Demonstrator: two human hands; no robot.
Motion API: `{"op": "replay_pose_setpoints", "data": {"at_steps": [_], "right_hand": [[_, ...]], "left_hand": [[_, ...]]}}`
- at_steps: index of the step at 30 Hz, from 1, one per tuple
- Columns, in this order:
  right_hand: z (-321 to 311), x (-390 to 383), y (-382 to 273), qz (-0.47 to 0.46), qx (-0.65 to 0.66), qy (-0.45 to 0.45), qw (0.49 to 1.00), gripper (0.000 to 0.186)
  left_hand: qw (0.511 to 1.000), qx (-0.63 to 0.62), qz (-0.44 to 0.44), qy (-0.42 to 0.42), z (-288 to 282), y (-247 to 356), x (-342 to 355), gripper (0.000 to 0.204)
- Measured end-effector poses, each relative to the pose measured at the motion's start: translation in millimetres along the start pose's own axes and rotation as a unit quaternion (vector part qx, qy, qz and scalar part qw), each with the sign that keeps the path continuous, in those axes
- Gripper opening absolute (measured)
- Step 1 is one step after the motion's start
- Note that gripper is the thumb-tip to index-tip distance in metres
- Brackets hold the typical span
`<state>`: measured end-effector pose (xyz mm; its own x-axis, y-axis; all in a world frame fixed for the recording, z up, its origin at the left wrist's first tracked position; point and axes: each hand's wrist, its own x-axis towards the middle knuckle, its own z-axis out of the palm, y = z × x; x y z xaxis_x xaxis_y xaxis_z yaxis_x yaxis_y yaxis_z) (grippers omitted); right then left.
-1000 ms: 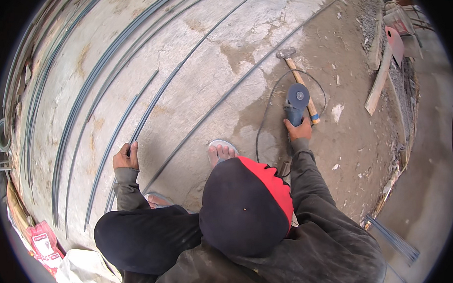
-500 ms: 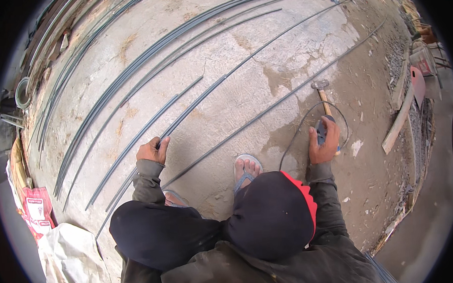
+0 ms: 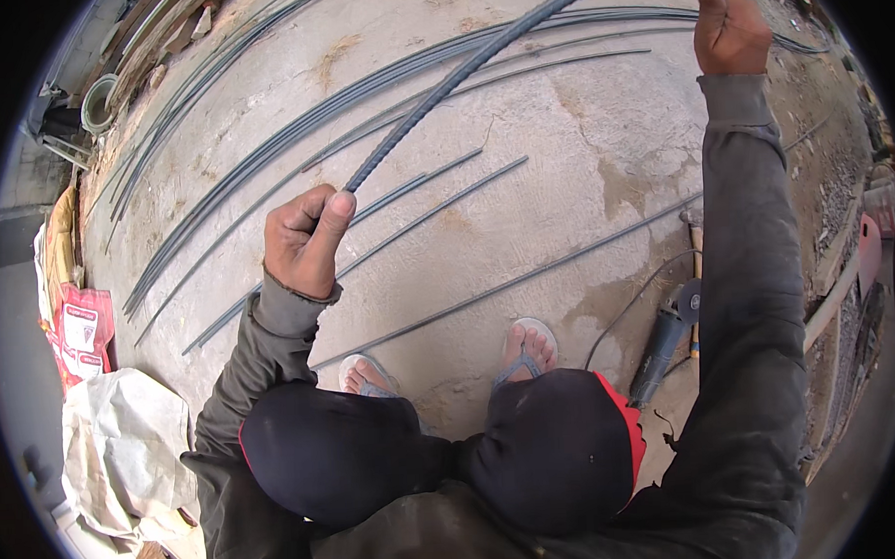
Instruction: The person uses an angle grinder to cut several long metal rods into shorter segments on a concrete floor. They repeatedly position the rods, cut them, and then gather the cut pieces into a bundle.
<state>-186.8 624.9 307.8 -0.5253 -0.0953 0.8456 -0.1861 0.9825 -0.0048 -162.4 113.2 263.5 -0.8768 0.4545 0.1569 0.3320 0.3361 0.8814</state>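
A dark ribbed steel rod (image 3: 465,67) is raised across the upper middle, slanting up to the right. My left hand (image 3: 308,235) grips its lower end with fingers curled round it and thumb on top. My right hand (image 3: 730,28), high at the upper right with the arm stretched out, is closed on the rod near the rim of the view. An angle grinder (image 3: 657,346) lies on the ground right of my feet, its cord looping left, with a wooden-handled hammer (image 3: 694,237) partly visible beside it. More long rods (image 3: 362,90) lie in curved rows on the concrete floor.
Red-and-white sacks (image 3: 82,332) and a crumpled white sheet (image 3: 118,444) lie at the left. Wooden boards and a grey round pipe (image 3: 98,102) are at the upper left. A pink board (image 3: 868,250), planks and gravel line the right edge. Both sandalled feet (image 3: 524,348) are below me.
My right hand has left the grinder and moved up onto a rod. My left hand has lifted that rod off the floor. The view has shifted.
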Motion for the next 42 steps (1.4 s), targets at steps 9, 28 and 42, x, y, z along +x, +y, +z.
{"op": "replay_pose_setpoints", "data": {"at_steps": [9, 28, 42], "right_hand": [[25.8, -95.8, -28.3, -0.064, 0.014, -0.355, 0.933, 0.050], [46.6, -114.5, -58.9, -0.042, 0.011, -0.424, 0.905, 0.036], [17.8, -301.7, -122.0, 0.031, 0.036, -0.553, 0.832, 0.042]], "left_hand": [[0.949, 0.291, 0.015, -0.117, -48.9, -6.8, -22.0, 0.050], [0.944, 0.303, 0.020, -0.128, -38.4, -79.0, -31.1, 0.050], [0.902, 0.422, 0.065, -0.072, -2.8, -154.7, -104.3, 0.054]]}}
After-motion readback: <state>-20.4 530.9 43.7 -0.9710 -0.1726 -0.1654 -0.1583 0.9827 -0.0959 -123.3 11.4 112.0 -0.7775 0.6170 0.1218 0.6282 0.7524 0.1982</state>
